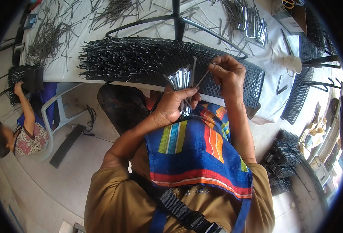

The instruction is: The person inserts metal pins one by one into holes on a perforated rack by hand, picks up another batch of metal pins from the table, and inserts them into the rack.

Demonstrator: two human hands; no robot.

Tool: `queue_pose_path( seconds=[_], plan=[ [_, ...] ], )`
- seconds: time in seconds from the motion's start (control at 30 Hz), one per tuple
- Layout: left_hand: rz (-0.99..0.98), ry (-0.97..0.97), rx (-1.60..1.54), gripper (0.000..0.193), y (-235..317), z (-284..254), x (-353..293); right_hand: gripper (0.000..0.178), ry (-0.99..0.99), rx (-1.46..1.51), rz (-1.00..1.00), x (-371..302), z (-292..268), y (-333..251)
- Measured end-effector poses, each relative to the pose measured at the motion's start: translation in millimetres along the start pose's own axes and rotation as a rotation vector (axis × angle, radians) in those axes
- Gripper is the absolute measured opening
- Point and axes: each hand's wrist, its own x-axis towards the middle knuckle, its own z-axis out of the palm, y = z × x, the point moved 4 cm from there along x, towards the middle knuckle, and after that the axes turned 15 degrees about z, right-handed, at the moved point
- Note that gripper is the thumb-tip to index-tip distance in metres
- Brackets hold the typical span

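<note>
My left hand (pixel 169 104) is wrapped round a bundle of shiny, thin metal rods (pixel 180 79) with flattened ends, held upright over my lap. Close to its right, my right hand (pixel 230 73) pinches a single thin rod (pixel 203 78) between thumb and forefinger; the rod slants down toward my left fingertips. Just beyond both hands lies a long black perforated rack (pixel 253 83). Many dark rods (pixel 121 60) stand packed in the holes of its left and middle part, while holes show bare at its right end.
A black metal stand (pixel 177 17) rises behind the rack. Loose rods (pixel 47 42) lie scattered on the white-covered table (pixel 274 58). A white mug (pixel 292 63) is at the right. At the far left, another person (pixel 31 132) sits by a light chair (pixel 58 103), reaching to another rack (pixel 27 77).
</note>
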Motion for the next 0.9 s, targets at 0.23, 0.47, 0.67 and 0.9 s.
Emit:
queue_pose_path(
  seconds=[0.23, 0.47, 0.67, 0.9],
  plan=[
    [0.094, 0.082, 0.020, 0.010, 2, -2, 2, 0.010, 0.271, 0.145, -0.359, -12, -13, -7],
    [0.067, 0.064, 0.090, 0.011, -6, -3, 6, 0.015, 0.448, -0.630, -0.948, -17, 10, -27],
    [0.099, 0.063, 0.102, 0.009, -5, -3, 7, 0.017, 0.146, -0.875, -1.184, -20, 30, -32],
    [0.111, 0.077, 0.063, 0.009, -4, -2, 7, 0.015, 0.144, -0.984, -1.133, -20, 35, -17]
  ],
)
